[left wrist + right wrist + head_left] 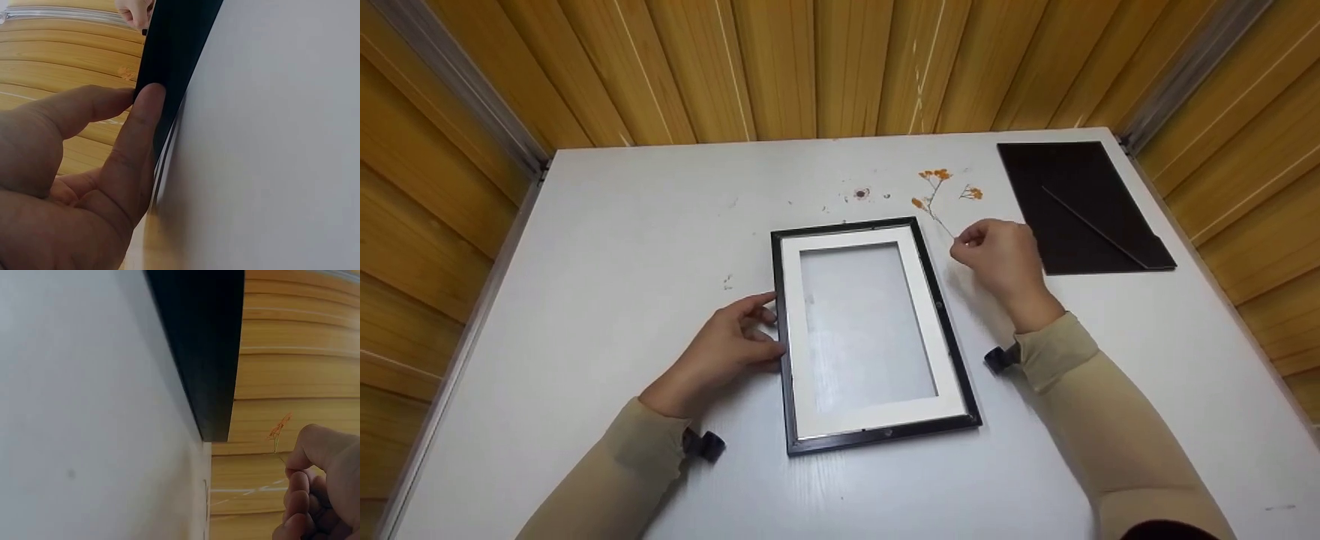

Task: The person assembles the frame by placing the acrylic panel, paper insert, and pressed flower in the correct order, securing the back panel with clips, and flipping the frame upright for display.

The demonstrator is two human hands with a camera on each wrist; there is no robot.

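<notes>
A picture frame (885, 431), black-edged with a white mat, lies flat on the white table. My left hand (724, 341) rests against its left side, with thumb and a finger touching the black edge; the left wrist view shows fingertips (151, 98) on the frame's outer side. On the frame's other side, my right hand (997, 255) pinches the thin stem of a dried flower sprig (932, 196) between thumb and fingers. The sprig's orange blossoms (279, 427) point away from the hand in the right wrist view. A smaller orange sprig (973, 193) appears just right of it.
A dark backing board (1080, 172) with a diagonal strip (1091, 225) lies at the back right. A small dark-centred flower (861, 193) and scattered bits are behind the frame. Small pale bits (727, 282) lie left of it. Wooden walls (847, 67) enclose the table.
</notes>
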